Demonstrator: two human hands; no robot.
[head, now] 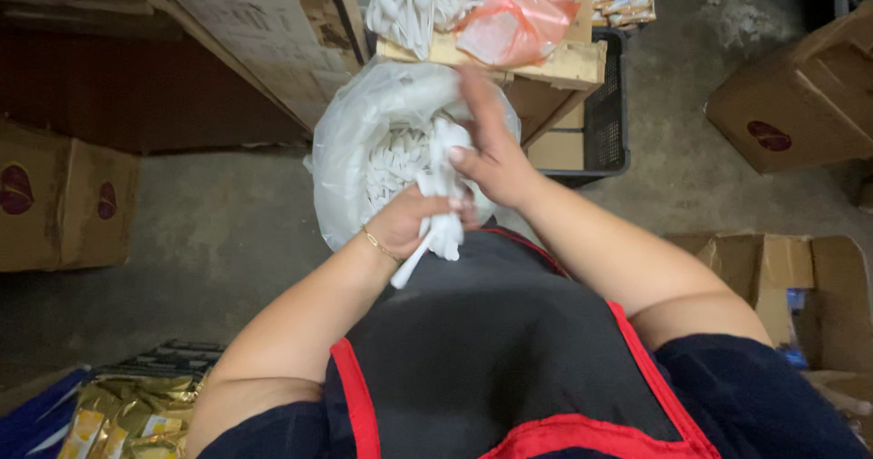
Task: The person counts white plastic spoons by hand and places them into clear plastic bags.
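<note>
Together, left hand (405,223) and right hand (491,154) clutch white plastic spoons (441,195).

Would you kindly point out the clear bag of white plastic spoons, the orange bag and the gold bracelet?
clear bag of white plastic spoons (368,141), head view, on its bulging left side.
orange bag (514,23), head view, on its crumpled middle.
gold bracelet (380,244), head view, on the chain at the left wrist.

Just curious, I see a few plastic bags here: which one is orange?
The orange bag lying on the wooden board at the top. The bag of white spoons beside it and the big bag at the hands are clear.
</note>
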